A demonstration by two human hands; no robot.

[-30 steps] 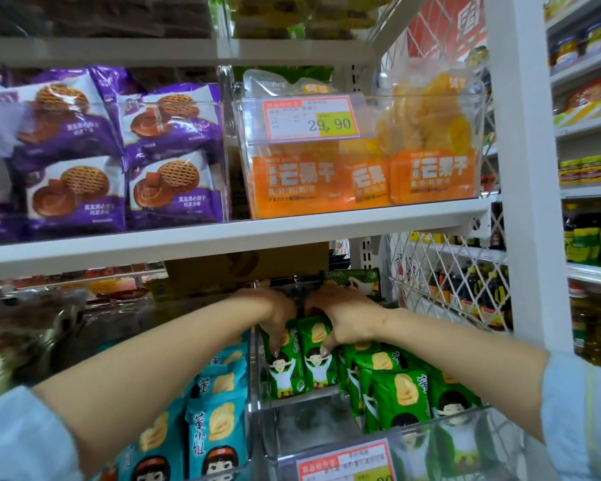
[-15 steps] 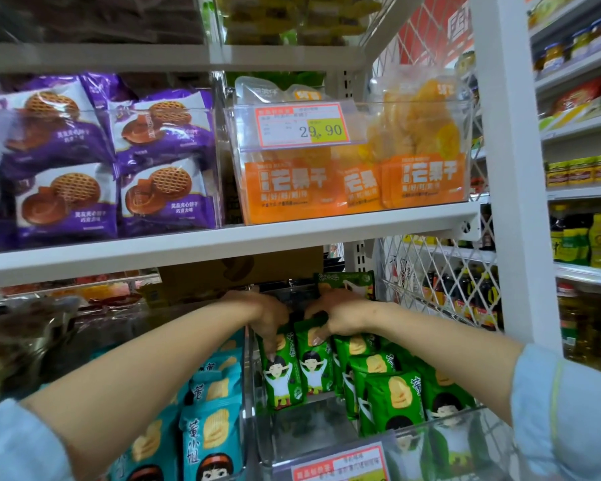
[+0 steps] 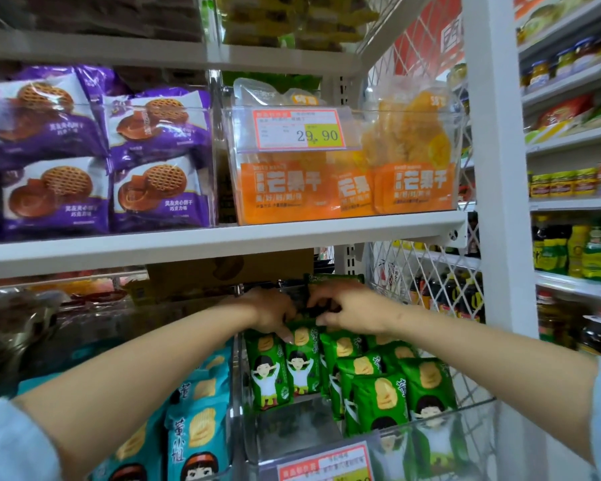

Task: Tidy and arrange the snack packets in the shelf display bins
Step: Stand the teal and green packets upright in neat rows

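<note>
Both bare forearms are extended forward, the left arm (image 3: 136, 369) entering from 8 o'clock and the right arm (image 3: 483, 345) from 4 o'clock. The left hand (image 3: 271, 312) and right hand (image 3: 349, 308) are held close together, knuckles up, fingers curled downward. Whether anything is gripped cannot be told.
</note>
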